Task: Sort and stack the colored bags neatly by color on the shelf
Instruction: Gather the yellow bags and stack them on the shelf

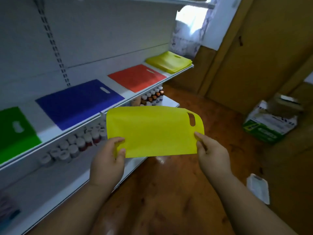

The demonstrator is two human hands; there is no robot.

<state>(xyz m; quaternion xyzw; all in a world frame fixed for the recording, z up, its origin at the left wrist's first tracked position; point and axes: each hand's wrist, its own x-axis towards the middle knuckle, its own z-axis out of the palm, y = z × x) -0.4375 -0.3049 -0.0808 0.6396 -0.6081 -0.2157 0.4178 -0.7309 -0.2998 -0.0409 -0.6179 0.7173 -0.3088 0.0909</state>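
Note:
I hold a flat yellow bag [152,131] in front of me, its cut-out handle at the right end. My left hand [108,160] pinches its lower left corner and my right hand [211,153] pinches its lower right corner. On the white shelf [128,94] lie four piles in a row: a green bag [15,131] at the left, a blue bag [77,102], a red bag [137,77] and a stack of yellow bags [169,61] at the far right end.
Below the shelf, a lower shelf carries rows of small bottles [79,145]. A cardboard box [271,122] sits on the wooden floor at the right, with a white object [258,188] nearer me. Brown doors stand behind.

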